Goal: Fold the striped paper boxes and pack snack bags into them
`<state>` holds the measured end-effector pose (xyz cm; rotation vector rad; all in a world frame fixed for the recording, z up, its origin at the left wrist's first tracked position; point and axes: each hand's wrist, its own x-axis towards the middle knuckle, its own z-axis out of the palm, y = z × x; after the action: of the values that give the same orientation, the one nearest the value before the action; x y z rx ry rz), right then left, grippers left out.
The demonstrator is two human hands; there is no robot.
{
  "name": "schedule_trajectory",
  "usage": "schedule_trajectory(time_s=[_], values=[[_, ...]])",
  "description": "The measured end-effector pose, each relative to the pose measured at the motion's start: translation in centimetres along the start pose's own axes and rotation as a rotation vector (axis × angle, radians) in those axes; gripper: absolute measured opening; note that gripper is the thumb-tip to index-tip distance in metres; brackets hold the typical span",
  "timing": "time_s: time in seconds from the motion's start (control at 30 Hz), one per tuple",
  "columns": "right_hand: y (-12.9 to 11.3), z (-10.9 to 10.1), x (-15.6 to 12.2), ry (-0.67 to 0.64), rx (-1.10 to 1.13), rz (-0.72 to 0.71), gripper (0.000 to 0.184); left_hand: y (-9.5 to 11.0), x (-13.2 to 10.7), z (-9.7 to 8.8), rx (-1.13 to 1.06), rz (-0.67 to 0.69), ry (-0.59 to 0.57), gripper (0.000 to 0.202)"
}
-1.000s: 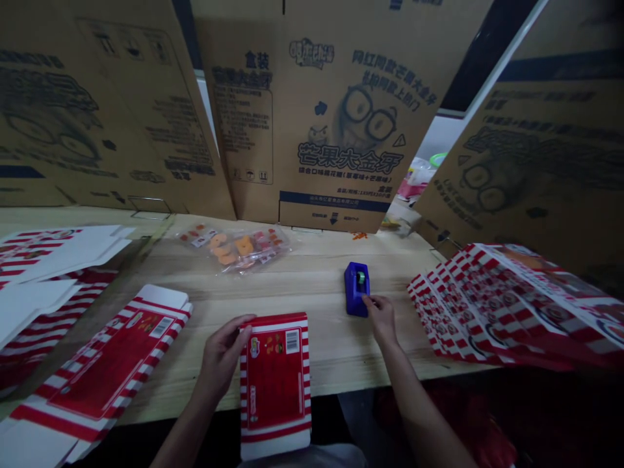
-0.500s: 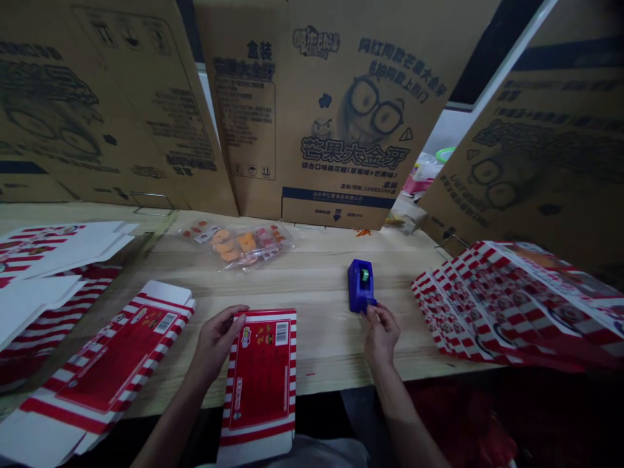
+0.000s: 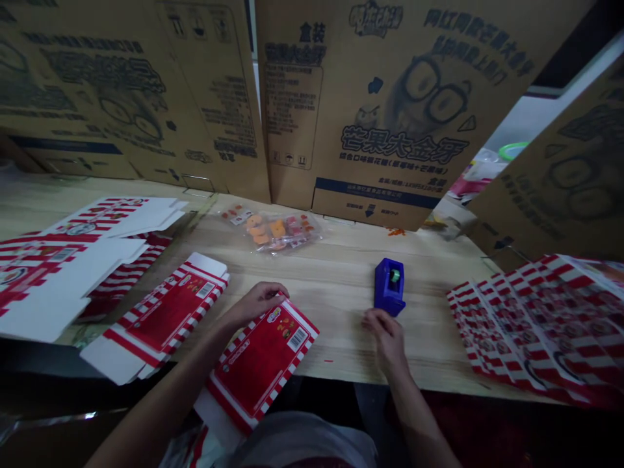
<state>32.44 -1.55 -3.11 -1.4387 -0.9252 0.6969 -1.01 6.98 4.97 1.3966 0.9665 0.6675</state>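
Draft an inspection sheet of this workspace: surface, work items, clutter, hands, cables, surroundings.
Surface: pale wooden table, grain visible; small red mark or scrap near the front edge.
Work items: red-and-white striped box, tilted at the front edge; blue tape dispenser with a green roll.
Clutter: clear bags with orange pieces; orange bits by the back panel.
Left hand: gripping the box's upper edge.
Right hand: at the dispenser's near end; tape in the fingers can't be made out.
Cables: nothing seen.
Surroundings: printed cardboard panels behind; striped cartons at right.
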Motion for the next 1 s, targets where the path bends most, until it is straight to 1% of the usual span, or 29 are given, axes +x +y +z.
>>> schedule_trajectory(time_s=[0.03,0.07,0.1,0.13,0.17,0.2,0.23,0.27,0.33,0.37,0.43,0.53,0.6,0.63,0.67,0.77,0.8,0.83,0.87,0.9,0.93,0.97,1.0], values=[[-1.3,1.0,-0.4,-0.178,-0.023,0.008,0.027,-0.1,0.1,0.1,0.032,-0.008,-0.049,0.032],[-2.7,2.3,-0.7,-0.387,-0.044,0.006,0.028,0.0,0.2,0.3,0.057,-0.014,-0.094,0.032],[-4.1,3.7,-0.8,-0.601,-0.066,-0.013,0.029,0.1,0.3,0.5,0.075,-0.017,-0.13,0.033],[-5.4,5.1,-0.9,-0.772,-0.087,-0.043,0.03,0.2,0.3,0.8,0.086,-0.02,-0.155,0.033],[-6.5,6.5,-0.8,-0.906,-0.113,-0.077,0.031,0.4,0.4,1.0,0.093,-0.02,-0.17,0.033],[-7.4,7.8,-0.8,-1.002,-0.149,-0.118,0.031,0.5,0.4,1.2,0.103,-0.019,-0.183,0.032],[-8.1,8.9,-0.7,-1.063,-0.196,-0.164,0.031,0.6,0.4,1.4,0.112,-0.016,-0.192,0.031],[-8.4,9.8,-0.7,-1.093,-0.255,-0.21,0.03,0.6,0.3,1.5,0.119,-0.014,-0.198,0.031],[-8.5,11.1,-0.7,-1.094,-0.395,-0.272,0.029,0.6,0.1,1.5,0.126,-0.011,-0.204,0.03],[-8.3,11.4,-0.8,-1.079,-0.459,-0.273,0.029,0.6,-0.1,1.5,0.128,-0.01,-0.203,0.031],[-7.7,11.8,-1.1,-1.049,-0.532,-0.224,0.027,0.6,-0.4,1.3,0.136,-0.006,-0.196,0.03],[-7.0,11.9,-1.3,-1.004,-0.49,-0.123,0.025,0.9,-0.7,1.0,0.155,0.014,-0.176,0.029],[-6.9,12.0,-1.1,-0.992,-0.376,-0.045,0.025,1.1,-0.8,0.9,0.169,0.034,-0.171,0.03],[-6.9,12.0,-0.8,-1.017,-0.3,0.022,0.027,1.3,-0.8,0.8,0.158,0.044,-0.181,0.03],[-6.9,12.1,-0.6,-1.072,-0.218,0.105,0.032,1.4,-0.9,0.7,0.131,0.053,-0.202,0.032],[-6.9,12.3,0.0,-1.339,-0.004,0.355,0.045,2.0,-1.2,0.5,0.006,0.067,-0.29,0.034],[-6.8,12.5,0.2,-1.414,0.051,0.408,0.046,2.1,-1.3,0.3,-0.033,0.068,-0.305,0.034],[-6.8,12.8,0.2,-1.459,0.11,0.441,0.047,2.2,-1.5,0.1,-0.056,0.067,-0.301,0.034],[-6.7,13.2,0.4,-1.466,0.166,0.465,0.048,2.2,-1.6,-0.1,-0.07,0.063,-0.274,0.034],[-6.6,13.6,0.5,-1.447,0.203,0.48,0.048,2.1,-1.7,-0.5,-0.085,0.055,-0.22,0.034],[-6.5,14.2,0.9,-1.409,0.214,0.479,0.047,1.8,-1.8,-0.9,-0.105,0.045,-0.133,0.033],[-6.5,14.9,1.5,-1.348,0.198,0.449,0.046,1.4,-2.0,-1.3,-0.133,0.036,-0.012,0.033],[-6.5,15.7,2.4,-1.262,0.139,0.375,0.045,0.7,-2.1,-1.8,-0.169,0.029,0.14,0.032]])
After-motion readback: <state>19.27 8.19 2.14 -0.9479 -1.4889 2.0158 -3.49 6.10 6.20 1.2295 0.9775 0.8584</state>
